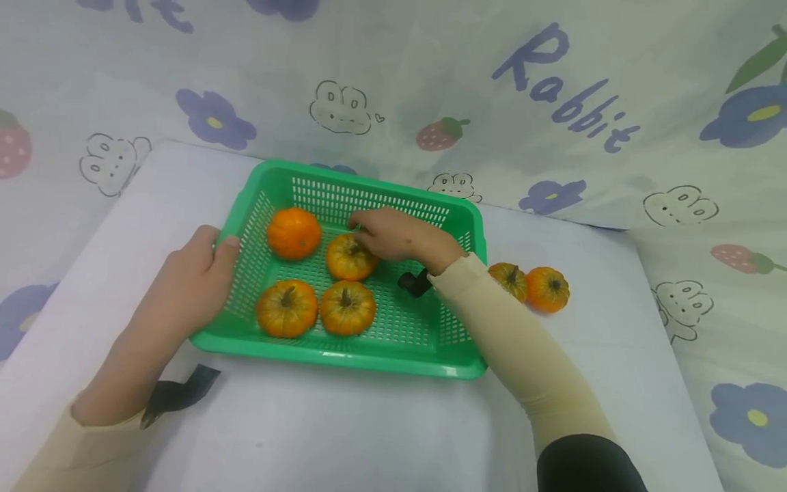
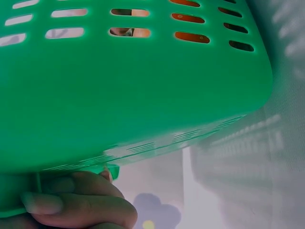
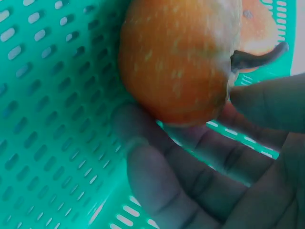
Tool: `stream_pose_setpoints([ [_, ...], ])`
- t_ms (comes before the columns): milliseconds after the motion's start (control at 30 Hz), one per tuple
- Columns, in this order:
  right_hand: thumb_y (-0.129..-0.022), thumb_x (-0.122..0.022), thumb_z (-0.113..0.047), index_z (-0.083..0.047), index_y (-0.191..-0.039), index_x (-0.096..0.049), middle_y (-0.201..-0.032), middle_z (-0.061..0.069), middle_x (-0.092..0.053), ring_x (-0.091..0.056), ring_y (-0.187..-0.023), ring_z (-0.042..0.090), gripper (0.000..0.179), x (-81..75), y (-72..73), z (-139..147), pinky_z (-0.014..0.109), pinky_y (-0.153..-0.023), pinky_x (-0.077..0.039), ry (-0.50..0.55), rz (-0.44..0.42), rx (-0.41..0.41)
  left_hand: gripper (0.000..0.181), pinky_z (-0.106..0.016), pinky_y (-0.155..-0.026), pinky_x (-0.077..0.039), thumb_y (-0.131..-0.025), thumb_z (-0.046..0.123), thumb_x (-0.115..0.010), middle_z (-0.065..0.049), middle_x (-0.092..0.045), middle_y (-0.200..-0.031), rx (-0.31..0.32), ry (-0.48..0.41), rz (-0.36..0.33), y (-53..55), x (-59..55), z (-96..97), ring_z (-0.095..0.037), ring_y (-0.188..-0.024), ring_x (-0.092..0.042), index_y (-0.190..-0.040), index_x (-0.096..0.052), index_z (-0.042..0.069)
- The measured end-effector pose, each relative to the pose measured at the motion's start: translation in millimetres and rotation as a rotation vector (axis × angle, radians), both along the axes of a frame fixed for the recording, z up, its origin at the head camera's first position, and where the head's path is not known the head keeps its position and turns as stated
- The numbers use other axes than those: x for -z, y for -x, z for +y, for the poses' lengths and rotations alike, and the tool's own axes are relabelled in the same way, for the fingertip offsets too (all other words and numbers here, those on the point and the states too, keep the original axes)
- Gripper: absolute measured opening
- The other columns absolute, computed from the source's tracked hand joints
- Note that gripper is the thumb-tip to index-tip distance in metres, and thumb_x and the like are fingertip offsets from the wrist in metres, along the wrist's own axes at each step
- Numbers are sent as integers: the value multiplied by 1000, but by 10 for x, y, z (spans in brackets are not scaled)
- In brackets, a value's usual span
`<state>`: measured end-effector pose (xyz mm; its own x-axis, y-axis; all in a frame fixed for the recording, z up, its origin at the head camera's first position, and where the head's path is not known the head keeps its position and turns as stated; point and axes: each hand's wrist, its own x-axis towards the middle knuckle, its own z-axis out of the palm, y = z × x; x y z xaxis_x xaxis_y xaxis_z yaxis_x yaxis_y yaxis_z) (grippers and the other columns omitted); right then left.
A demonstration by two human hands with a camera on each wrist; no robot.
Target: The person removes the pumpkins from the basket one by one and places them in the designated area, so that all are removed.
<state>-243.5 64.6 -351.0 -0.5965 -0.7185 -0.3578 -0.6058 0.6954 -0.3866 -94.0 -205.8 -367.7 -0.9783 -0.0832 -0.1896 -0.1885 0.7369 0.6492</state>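
Okay, green plastic basket (image 1: 344, 361) on a white table (image 1: 344, 430), walls and floor slotted, corners rounded, rim smooth and a bit shiny. Left hand (image 1: 193, 283) is clamped on the basket's left rim, thumb over the top; the left wrist view shows bent fingers by the rim, cut off at the bottom edge. Right hand (image 1: 396, 234) is inside, well apart from the left, holding the middle pumpkin (image 1: 349, 258): thumb beside the stem, fingers round the lower side. Can't tell how tight, or whether it's off the floor.

That one is squat, ribbed, orange with pale flecks; its stem is dark and curved. Two more ribbed ones, front-left pumpkin (image 1: 286, 309) and front-right pumpkin (image 1: 347, 308), sit side by side, stems up. Smooth pumpkin (image 1: 294, 234), brighter orange and rounder, is in the back left; no telling which end its small spot marks.

Outside, right of the basket: greenish pumpkin (image 1: 509, 280), partly covered by the right sleeve (image 1: 522, 342), and outer pumpkin (image 1: 547, 290) just beside it. Behind, a creased printed cloth (image 1: 393, 55), its top lettering cropped. Dark bulk (image 1: 590, 465) at the bottom edge is cut off, can't make it out.
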Motion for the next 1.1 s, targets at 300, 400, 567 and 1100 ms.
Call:
stream_pose_setpoints([
  [300,-107,-58,-12,-11,-154,-50,-155,4,-51,-44,-144,19,48,-23,-48,21,34,-119,-32,59,-38,-129,62,-39,-54,-47,-112,48,-18,-22,-56,-95,11,7,17,15,-11,12,-32,-72,-56,-135,-39,-5],
  [400,-102,-63,-7,-12,-156,-48,-158,3,-47,-41,-146,18,55,-16,-98,5,32,-119,-31,76,-68,-179,63,-39,-55,-48,-112,49,-18,-23,-56,-97,8,8,9,13,-6,8,-33,-73,-56,-137,-38,-5],
  [567,-97,-74,-12,-11,-161,-39,-163,3,-40,-38,-147,17,73,11,-163,-18,30,-119,-30,49,-115,-191,64,-38,-55,-48,-112,49,-18,-23,-56,-98,8,8,1,10,2,3,-33,-73,-56,-139,-37,-5],
  [1100,-93,-80,-15,-14,-164,-33,-164,0,-38,-35,-148,13,85,91,-157,-57,26,-120,-25,38,-84,-179,65,-39,-55,-48,-112,50,-19,-24,-57,-99,7,-10,0,-1,-1,-7,-33,-74,-57,-140,-36,-6],
])
